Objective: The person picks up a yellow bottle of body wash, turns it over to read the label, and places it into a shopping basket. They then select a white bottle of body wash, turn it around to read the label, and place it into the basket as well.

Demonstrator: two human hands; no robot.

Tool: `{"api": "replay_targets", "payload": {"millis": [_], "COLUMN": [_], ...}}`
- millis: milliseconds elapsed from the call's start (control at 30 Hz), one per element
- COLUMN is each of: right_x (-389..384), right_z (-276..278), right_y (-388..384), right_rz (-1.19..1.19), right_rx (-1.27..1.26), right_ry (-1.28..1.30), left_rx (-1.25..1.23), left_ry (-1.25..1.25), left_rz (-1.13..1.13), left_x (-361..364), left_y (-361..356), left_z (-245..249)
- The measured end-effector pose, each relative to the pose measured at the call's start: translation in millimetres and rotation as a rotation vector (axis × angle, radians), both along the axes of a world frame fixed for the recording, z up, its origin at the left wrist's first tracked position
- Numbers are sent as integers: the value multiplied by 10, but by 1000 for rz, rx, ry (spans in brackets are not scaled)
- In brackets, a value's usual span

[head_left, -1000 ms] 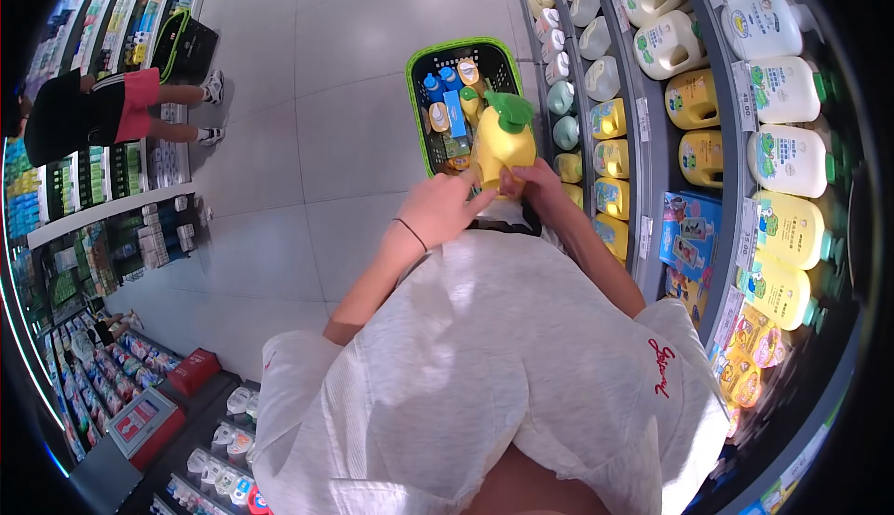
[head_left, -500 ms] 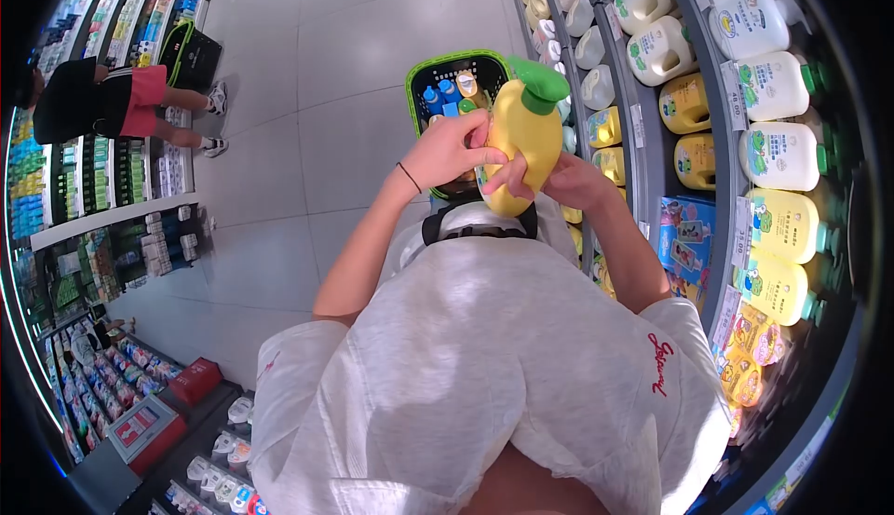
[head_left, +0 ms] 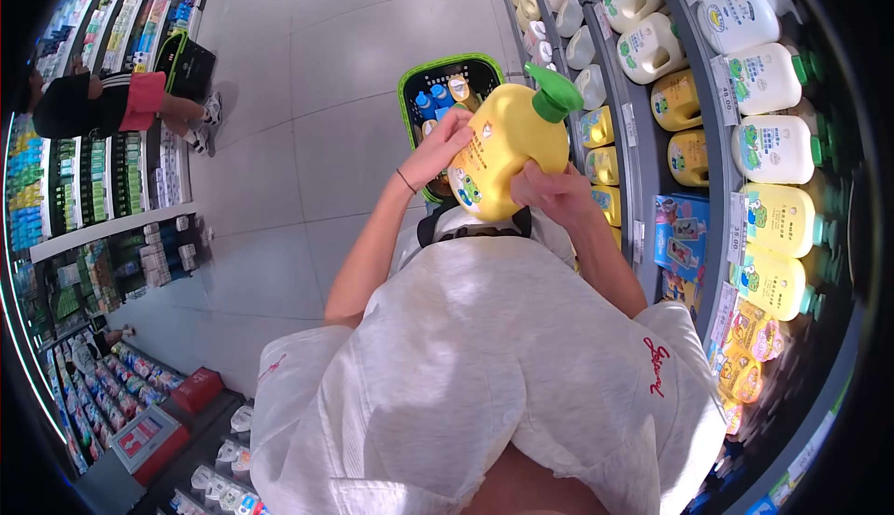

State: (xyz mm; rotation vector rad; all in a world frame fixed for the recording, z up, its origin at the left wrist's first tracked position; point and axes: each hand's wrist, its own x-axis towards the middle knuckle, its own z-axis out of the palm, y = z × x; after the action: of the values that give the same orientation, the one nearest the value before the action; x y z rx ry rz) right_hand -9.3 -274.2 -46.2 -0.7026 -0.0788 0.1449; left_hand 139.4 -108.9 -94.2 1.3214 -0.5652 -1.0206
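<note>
A yellow pump bottle point(head_left: 498, 142) with a green pump head and a cartoon label is held in front of my body, tilted with its top toward the upper right. My right hand point(head_left: 559, 196) is wrapped round its handle on the right side. On the left side, my left hand point(head_left: 442, 150) grips the bottle's edge, fingers against the label face. Below and behind it, a black shopping basket with a green rim point(head_left: 406, 96) is partly covered by the bottle and my hands. Blue-capped bottles point(head_left: 433, 98) lie inside the basket.
On the right, shelves hold white pump bottles point(head_left: 773, 147), yellow bottles point(head_left: 780, 219) and a blue box point(head_left: 683, 234). At the left, a person in pink shorts point(head_left: 144, 102) stands by stocked shelves with a dark basket point(head_left: 189, 66). Tiled floor point(head_left: 270, 161) lies between.
The bottle has turned so its printed label now faces up toward me. My left hand has shifted left along its side, and my right hand has moved onto the handle.
</note>
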Motion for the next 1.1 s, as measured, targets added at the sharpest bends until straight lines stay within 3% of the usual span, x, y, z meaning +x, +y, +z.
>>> {"api": "replay_targets", "payload": {"millis": [33,100,167,267,333,533,867,967,1033,1100], "right_x": [5,9,34,81,129,150,172,121,85,110], "right_z": [63,162,213,217,226,382,-56,1,38,52], "right_y": [-8,-7,-41,-102,-110,-19,21,73,57,90], "right_rz": [-5,86,124,219,295,229,297,195,81,22], "right_rx": [-2,38,57,196,388,512,685,727,690,659], "right_ry": [3,-161,-243,-320,-349,-217,-277,-155,-178,-176], "left_rx": [-2,-137,-205,-286,-137,27,122,157,271,285], "left_ry": [3,545,620,486,343,225,152,-7,-318,-371], "left_rz": [-5,-57,-171,-320,-360,-214,-127,-85,-77,-116], "left_x": [-24,-69,3,-39,-59,-176,-296,-389,-487,-560], "left_y": [42,147,294,371,388,405,528,587,644,668], "left_z": [18,74,-52,236,504,804,892,1099,1232,1460]}}
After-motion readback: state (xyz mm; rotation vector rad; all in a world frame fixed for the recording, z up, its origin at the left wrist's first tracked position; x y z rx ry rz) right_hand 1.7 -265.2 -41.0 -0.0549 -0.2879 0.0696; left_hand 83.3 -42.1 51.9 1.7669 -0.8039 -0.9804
